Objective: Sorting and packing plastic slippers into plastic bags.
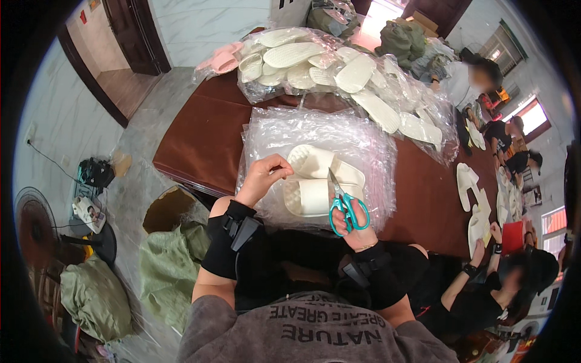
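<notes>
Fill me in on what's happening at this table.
A person sits at a brown table with a pair of white slippers lying on a stack of clear plastic bags. The right hand holds teal-handled scissors, blades pointing at the slippers. The left hand pinches something small beside them. More bagged slippers are piled behind.

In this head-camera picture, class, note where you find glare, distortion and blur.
Head view: glare glints off the stack of clear plastic bags under the pale slippers; the brown table edges bow toward the dark fisheye rim; daylight blows out the far windows; nearby people's faces are blurred; the teal scissors stay sharp.
</notes>
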`<state>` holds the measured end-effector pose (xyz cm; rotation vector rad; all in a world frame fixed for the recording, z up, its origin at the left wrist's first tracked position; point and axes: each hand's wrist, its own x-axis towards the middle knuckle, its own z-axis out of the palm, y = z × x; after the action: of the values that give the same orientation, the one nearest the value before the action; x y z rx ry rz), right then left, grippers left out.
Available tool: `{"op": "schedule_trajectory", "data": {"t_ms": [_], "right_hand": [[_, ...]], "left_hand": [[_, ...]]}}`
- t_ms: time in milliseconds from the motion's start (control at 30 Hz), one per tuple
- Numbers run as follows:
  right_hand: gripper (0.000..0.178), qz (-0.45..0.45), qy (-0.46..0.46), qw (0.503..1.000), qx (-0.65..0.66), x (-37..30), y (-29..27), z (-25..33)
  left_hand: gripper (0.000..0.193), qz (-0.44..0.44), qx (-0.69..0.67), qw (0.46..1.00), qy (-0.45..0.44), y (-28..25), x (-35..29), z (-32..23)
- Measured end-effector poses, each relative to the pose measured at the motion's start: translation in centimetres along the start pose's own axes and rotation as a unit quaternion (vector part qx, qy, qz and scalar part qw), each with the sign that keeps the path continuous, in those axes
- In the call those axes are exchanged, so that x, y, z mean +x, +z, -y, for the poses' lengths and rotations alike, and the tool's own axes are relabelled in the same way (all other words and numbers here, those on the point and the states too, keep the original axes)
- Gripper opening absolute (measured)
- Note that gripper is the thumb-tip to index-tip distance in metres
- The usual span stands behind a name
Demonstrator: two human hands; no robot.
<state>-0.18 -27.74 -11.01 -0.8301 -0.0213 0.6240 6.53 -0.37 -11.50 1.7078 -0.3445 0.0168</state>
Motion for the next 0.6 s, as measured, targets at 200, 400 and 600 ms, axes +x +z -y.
{"op": "schedule_trajectory", "data": {"t_ms": [200,400,600], "right_hand": [[0.079,0.061,0.110,0.992,0.007,0.6,2.9,-1.6],[0.058,0.010,0.073,0.995,0.068,3.0,3.0,-3.6],[0.051,-0.058,-0.010,0.996,-0.064,0.9,0.7,0.1]], "left_hand": [[0.006,-0.015,0.022,0.999,0.020,0.6,-0.1,0.1],[0.006,-0.001,0.019,0.999,0.041,1.0,0.2,-0.3],[0.003,-0.118,-0.125,0.984,0.056,-2.4,-2.2,-1.9]]}}
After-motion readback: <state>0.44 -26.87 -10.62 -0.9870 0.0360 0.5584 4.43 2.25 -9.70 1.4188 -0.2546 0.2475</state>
